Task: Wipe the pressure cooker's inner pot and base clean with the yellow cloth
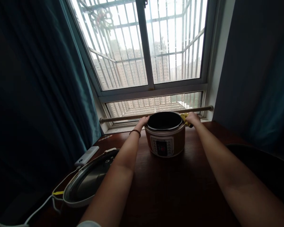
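Note:
An electric pressure cooker (180,142) stands upright on the dark wooden table, its top uncovered and its control panel facing me. The dark inner pot (165,121) sits inside it; its bottom is too dark to make out. At the cooker's left rim, my left hand (144,120) is closed on the edge, fingers partly hidden. My right hand (193,118) is closed around a yellow cloth (185,118), which touches the cooker's right side. Left of my left forearm lies the cooker's round lid (85,186), inner metal side up, partly covered by the arm.
A white power strip (87,156) with a white cable (41,206) lies at the table's left edge. Behind the cooker run a horizontal rail (123,118) and a barred window (175,41). A blue curtain (71,63) hangs left. A large dark round object (255,170) is at right.

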The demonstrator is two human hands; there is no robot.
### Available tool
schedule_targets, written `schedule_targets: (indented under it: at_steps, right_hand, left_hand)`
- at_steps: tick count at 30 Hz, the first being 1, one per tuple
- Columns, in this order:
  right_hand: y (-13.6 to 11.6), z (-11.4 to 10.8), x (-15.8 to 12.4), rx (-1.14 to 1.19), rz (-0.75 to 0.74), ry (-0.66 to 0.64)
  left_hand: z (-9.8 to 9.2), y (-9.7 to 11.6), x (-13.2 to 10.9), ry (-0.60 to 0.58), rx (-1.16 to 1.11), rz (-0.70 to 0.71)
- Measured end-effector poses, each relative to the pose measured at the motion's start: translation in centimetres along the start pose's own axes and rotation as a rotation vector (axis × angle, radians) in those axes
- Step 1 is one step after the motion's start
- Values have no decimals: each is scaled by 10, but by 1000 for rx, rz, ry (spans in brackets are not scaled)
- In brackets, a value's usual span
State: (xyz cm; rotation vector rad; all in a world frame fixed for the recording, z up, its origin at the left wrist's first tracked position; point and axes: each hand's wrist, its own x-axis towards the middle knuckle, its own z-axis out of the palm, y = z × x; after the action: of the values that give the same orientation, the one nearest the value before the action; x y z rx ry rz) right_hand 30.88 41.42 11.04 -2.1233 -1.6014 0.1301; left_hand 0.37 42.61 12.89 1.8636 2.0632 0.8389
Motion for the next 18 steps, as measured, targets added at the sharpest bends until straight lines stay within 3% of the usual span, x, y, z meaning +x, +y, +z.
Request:
schedule_targets:
  at_steps: [4,9,18]
  right_hand:
    - [4,1,4,5,-23,-8]
    - [4,-2,9,59,-111,-68]
    - [-12,7,26,228,-293,-253]
  left_hand:
    - [3,1,2,-33,65,-13]
    - [-6,-10,-7,11,167,-75]
    - [-35,-47,-77,164,341,-165]
